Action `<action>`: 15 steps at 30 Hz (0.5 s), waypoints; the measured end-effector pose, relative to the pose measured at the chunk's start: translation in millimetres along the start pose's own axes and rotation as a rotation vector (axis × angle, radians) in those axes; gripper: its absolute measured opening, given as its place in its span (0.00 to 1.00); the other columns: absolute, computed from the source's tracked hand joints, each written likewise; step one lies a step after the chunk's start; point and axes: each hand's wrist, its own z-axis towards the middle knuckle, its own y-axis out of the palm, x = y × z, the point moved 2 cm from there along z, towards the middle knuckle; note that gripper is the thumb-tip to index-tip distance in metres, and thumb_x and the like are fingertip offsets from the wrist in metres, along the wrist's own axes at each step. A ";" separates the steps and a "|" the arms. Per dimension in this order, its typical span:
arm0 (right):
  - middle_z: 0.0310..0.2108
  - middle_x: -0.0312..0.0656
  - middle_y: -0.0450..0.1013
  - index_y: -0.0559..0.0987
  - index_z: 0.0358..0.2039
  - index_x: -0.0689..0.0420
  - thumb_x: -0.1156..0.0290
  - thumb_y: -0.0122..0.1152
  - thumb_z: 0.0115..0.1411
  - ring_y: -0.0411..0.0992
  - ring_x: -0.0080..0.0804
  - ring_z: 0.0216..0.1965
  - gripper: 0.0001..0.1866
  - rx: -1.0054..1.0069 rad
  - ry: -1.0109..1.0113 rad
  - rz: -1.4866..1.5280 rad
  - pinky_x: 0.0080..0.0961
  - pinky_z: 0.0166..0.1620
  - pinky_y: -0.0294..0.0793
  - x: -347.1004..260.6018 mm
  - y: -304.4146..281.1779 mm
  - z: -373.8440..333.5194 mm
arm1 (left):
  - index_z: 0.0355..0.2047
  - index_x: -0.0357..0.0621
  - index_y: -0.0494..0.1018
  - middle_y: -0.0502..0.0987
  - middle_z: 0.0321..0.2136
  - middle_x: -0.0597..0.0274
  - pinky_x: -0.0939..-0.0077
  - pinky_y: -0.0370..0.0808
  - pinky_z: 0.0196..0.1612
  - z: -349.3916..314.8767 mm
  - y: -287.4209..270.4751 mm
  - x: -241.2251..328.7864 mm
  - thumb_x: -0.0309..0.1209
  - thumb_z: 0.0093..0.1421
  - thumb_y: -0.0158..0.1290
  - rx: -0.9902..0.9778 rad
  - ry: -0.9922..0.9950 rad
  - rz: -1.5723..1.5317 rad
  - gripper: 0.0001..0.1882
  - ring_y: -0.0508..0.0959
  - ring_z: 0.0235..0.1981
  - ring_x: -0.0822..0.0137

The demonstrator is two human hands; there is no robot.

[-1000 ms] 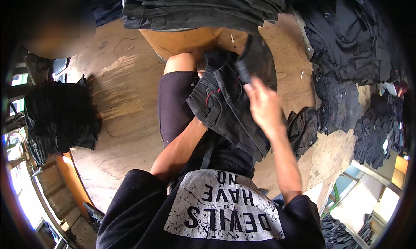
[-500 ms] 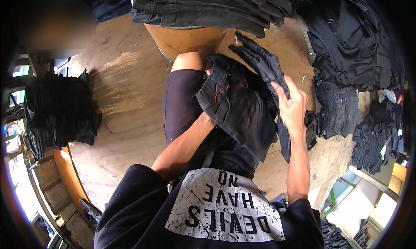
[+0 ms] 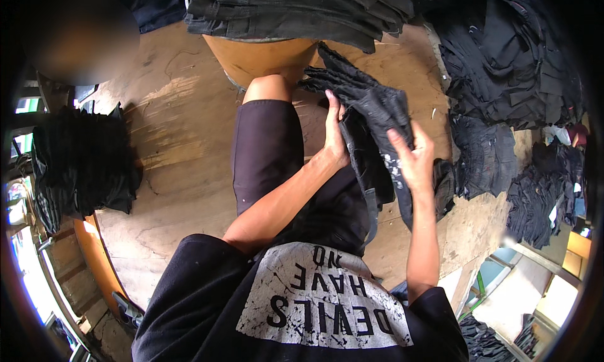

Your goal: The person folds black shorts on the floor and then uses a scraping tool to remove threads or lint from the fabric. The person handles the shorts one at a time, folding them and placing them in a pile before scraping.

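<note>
Both hands hold a folded bundle of black denim garment pieces (image 3: pixel 377 104) above my lap. My left hand (image 3: pixel 338 132) is closed at the bundle's left side, its thumb pointing up along the fabric and its other fingers partly hidden. Around the right edge, my right hand (image 3: pixel 414 160) grips the cloth with thumb in front. The far end fans into several frayed layers. Lower folds hang toward my lap, and one shows pale speckles near my right hand.
A tall black fabric stack (image 3: pixel 289 12) rests on a rounded orange-brown support (image 3: pixel 261 53) ahead. Another stack (image 3: pixel 85 164) stands at left. Large dark cloth piles (image 3: pixel 509 66) line the right side of the worn wooden floor (image 3: pixel 170 167). A blurred patch covers the upper left.
My left hand has come out from under the red-threaded piece and now holds the bundle's left side. That piece has swung right against the bundle, and its red thread no longer shows.
</note>
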 end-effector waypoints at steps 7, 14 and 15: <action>0.46 0.50 0.87 0.83 0.56 0.71 0.66 0.76 0.69 0.82 0.29 0.46 0.23 0.346 -0.257 -0.452 0.27 0.54 0.79 -35.0 -69.2 26.4 | 0.84 0.68 0.35 0.69 0.72 0.53 0.48 0.75 0.67 -11.3 0.5 15.2 0.40 0.65 0.55 0.089 -0.223 0.273 0.54 0.79 0.63 0.53; 0.45 0.47 0.87 0.84 0.57 0.69 0.66 0.75 0.69 0.80 0.24 0.46 0.23 0.491 -0.202 -0.489 0.25 0.53 0.78 -49.2 -130.9 59.8 | 0.82 0.51 0.43 0.74 0.66 0.43 0.53 0.83 0.63 -20.4 -40.8 -3.8 0.04 0.57 0.44 0.354 -0.299 0.213 0.54 0.84 0.58 0.49; 0.45 0.45 0.87 0.84 0.57 0.68 0.65 0.75 0.69 0.80 0.22 0.46 0.22 0.471 -0.249 -0.539 0.24 0.52 0.77 -57.6 -142.0 63.3 | 0.79 0.44 0.49 0.76 0.64 0.41 0.52 0.83 0.63 -25.7 -46.2 -6.8 0.05 0.58 0.44 0.377 -0.323 0.148 0.49 0.84 0.57 0.48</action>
